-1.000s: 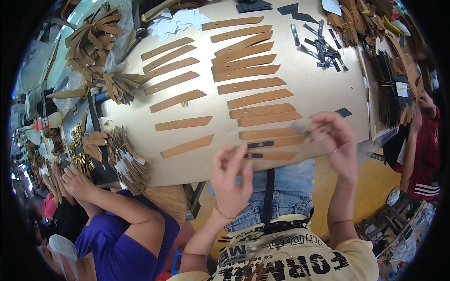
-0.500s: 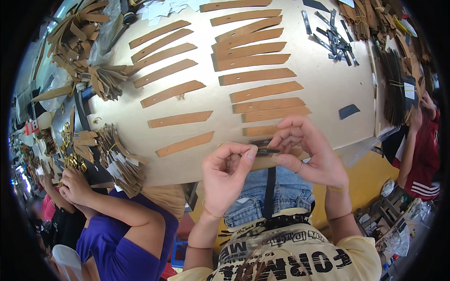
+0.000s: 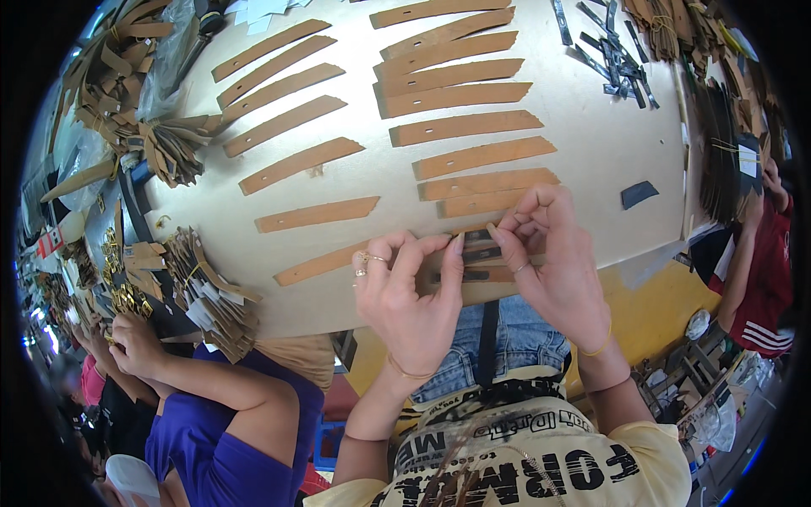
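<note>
At the table's near edge, my left hand (image 3: 404,279) and my right hand (image 3: 553,258) face each other. Between their fingertips is a short dark strip (image 3: 476,237), pinched at its two ends. It sits over a brown leather strip, partly hidden by my fingers. Just nearer to me lies a second dark strip (image 3: 484,253), and below that another dark strip (image 3: 475,275) rests on a brown leather strip (image 3: 503,275). Left of my left hand a slotted brown leather strip (image 3: 317,265) lies flat, its right end covered by my fingers.
Brown leather strips (image 3: 460,128) lie in two columns up the table (image 3: 583,211). A heap of black strips (image 3: 621,59) is at the far right, with a dark scrap (image 3: 639,195) nearer. Bundled strips (image 3: 207,291) stand at left, beside a co-worker in purple (image 3: 228,422).
My hands have shifted slightly up the table, from one dark strip to the one beyond it. The view has tilted slightly, and the strip they pinched before now lies free.
</note>
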Tool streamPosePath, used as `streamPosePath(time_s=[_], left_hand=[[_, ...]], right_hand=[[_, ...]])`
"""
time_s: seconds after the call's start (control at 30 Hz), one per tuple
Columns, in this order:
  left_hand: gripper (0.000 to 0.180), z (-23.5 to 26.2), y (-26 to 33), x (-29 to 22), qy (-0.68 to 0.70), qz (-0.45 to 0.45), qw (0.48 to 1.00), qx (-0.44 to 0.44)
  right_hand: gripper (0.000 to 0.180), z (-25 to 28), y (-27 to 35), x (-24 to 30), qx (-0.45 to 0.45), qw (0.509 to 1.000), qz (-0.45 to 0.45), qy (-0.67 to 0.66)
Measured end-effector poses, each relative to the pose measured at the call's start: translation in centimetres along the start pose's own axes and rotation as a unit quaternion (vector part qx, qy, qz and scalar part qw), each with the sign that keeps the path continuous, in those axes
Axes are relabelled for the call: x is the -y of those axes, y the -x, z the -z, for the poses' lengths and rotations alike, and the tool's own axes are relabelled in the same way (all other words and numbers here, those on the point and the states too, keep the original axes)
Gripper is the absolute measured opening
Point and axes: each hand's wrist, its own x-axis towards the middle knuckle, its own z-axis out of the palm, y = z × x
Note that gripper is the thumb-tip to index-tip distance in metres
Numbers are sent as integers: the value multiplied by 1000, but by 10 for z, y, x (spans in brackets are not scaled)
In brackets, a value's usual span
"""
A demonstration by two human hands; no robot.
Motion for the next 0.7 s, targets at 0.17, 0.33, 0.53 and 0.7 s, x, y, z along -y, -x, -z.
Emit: streamPosePath(time_s=[0.17, 0.33, 0.53, 0.7], left_hand=[[13, -1, 1, -1, -23, -1, 1000, 9], [13, -1, 1, -4, -29, 4, 1000, 11], [14, -3, 0, -5, -54, -4, 999, 3], [14, -4, -1, -6, -67, -8, 998, 4]], right_hand=[[27, -1, 0, -1, -12, 995, 45, 90], [23, 1, -2, -2, -34, 986, 84, 143], [24, 3, -7, -4, -12, 982, 114, 151], [24, 2, -7, -7, -11, 981, 113, 154]])
